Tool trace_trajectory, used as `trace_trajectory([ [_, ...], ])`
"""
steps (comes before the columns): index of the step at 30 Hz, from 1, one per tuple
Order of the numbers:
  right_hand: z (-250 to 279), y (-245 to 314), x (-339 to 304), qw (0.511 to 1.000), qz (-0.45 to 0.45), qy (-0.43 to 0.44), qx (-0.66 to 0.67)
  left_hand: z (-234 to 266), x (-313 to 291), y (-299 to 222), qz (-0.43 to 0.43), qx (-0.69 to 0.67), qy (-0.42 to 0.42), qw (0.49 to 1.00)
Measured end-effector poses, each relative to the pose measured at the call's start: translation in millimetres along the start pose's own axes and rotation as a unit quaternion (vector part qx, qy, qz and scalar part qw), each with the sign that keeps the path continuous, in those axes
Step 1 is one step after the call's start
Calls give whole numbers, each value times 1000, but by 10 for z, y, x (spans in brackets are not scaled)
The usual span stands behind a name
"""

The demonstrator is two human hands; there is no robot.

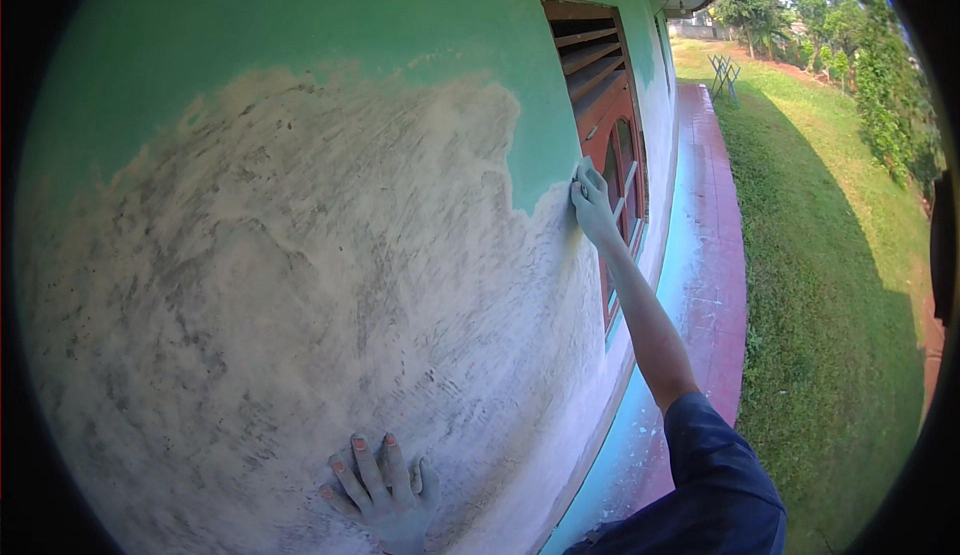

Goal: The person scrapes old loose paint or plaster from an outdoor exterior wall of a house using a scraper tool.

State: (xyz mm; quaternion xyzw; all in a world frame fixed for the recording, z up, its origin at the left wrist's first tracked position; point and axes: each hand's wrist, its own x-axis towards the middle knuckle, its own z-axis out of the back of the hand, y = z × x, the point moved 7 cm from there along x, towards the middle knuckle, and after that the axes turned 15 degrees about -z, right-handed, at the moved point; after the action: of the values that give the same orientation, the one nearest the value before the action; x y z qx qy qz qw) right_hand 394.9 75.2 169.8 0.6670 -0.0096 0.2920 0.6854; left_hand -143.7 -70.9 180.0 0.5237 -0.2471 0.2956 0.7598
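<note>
While the left hand lies splayed on the wall, the right hand pinches what seems a pale scrap.

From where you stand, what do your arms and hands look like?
The right arm wears a dark navy-blue fabric sleeve ending near the elbow, bare below to the ungloved right hand. The left hand is ungloved too; any left sleeve is out of view.

I am seeing the bared wall looking rough, matt and chalky, the green paint smoother. My left hand and right hand are wearing a dull, powdery film, my sleeve is showing matt cloth, and the louvres are looking wooden.
</note>
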Motion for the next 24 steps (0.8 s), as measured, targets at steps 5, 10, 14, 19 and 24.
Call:
trace_trajectory([
  [5,-149,241,-177,991,-106,78,-4,-84,-142,53,6,-6,8,1000],
  [10,53,307,-65,998,-38,58,-4,38,36,38,2,-54,37,998],
  [14,96,378,-153,999,15,16,25,57,24,51,12,-40,22,999],
  [19,-20,369,-269,997,77,17,-10,58,53,40,23,-82,26,996],
  [24,158,398,88,993,-12,58,103,17,0,16,-6,4,-20,1000],
])
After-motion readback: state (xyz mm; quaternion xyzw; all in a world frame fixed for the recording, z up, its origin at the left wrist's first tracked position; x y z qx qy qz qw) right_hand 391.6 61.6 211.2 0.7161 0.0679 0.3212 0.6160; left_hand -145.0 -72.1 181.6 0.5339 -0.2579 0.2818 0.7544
